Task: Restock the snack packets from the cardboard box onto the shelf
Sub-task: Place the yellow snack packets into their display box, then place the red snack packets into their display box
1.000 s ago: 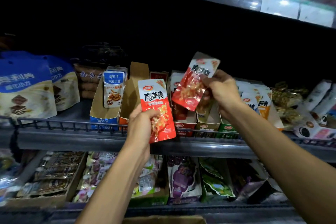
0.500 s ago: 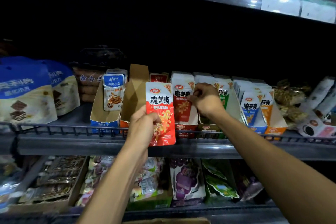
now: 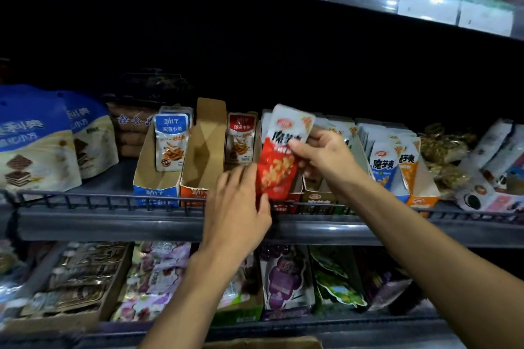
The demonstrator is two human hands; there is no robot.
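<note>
A red and white snack packet point(image 3: 279, 167) is held tilted over the front of the middle shelf point(image 3: 113, 224). My right hand point(image 3: 326, 159) pinches its upper half from the right. Fingers spread, my left hand point(image 3: 238, 201) is blurred at the packet's lower left edge, just touching it. Below the packet is a red display tray point(image 3: 286, 205); the hands hide what is in it. Trays of matching packets point(image 3: 384, 164) stand to the right. The brown top of the cardboard box point(image 3: 263, 344) shows at the bottom edge.
A nearly empty orange tray point(image 3: 201, 156) and a blue tray with fish snack packets point(image 3: 170, 142) stand to the left, with large blue bags point(image 3: 34, 144) beyond. A wire rail point(image 3: 85, 198) runs along the shelf front. The lower shelf holds grape sweets point(image 3: 285, 278) and other packets.
The first packet went into the trays from my right hand. That hand came back and took the second packet from my left hand, shifting it right over the red tray.
</note>
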